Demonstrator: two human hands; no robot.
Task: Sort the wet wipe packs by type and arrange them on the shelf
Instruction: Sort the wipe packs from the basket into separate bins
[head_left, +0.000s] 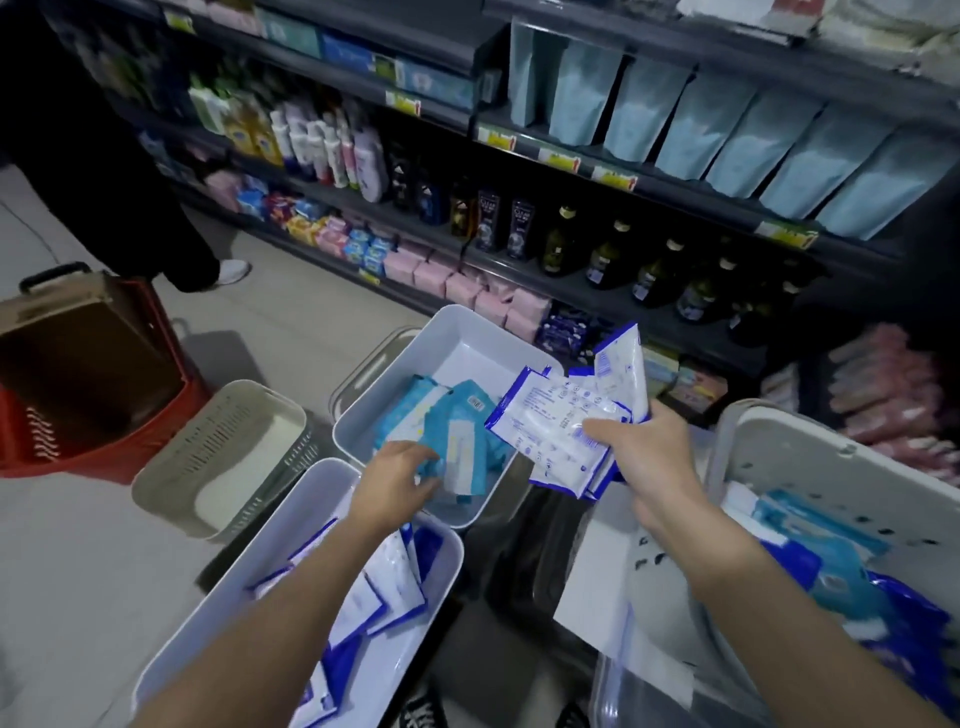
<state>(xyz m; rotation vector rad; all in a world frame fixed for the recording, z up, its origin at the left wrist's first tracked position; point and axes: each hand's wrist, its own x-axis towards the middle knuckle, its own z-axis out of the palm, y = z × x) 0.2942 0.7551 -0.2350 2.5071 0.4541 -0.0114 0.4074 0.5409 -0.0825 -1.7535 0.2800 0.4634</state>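
- Gripping a fanned bundle of white-and-blue flat plastic wipe packs (550, 421), the right hand (649, 452) pinches them at their lower corner, thumb on top and fingers curled beneath.
- That bundle hangs in the air over the right side of a pale grey rectangular plastic bin (467, 322).
- Inside that bin the left hand (395, 473) curls its fingers round the lower edge of one of the teal soft plastic wipe packs (457, 431), which lie there in a loose heap.
- Both kinds look light, floppy and glossy. The film is probably slick, so a fan held by one corner could slide apart.
- A firmer hold would likely be across the middle of a squared-up stack, thumb against fingers. The damp filling should give under a squeeze without harm.
- Nearer the body, a second pale grey plastic bin (291, 519) holds more white-and-blue packs.
- On the right, a white perforated plastic basket (810, 452) holds a mix of both kinds.
- Beyond the bins stands the dark metal shelf (597, 291), where the sorted packs are to go.
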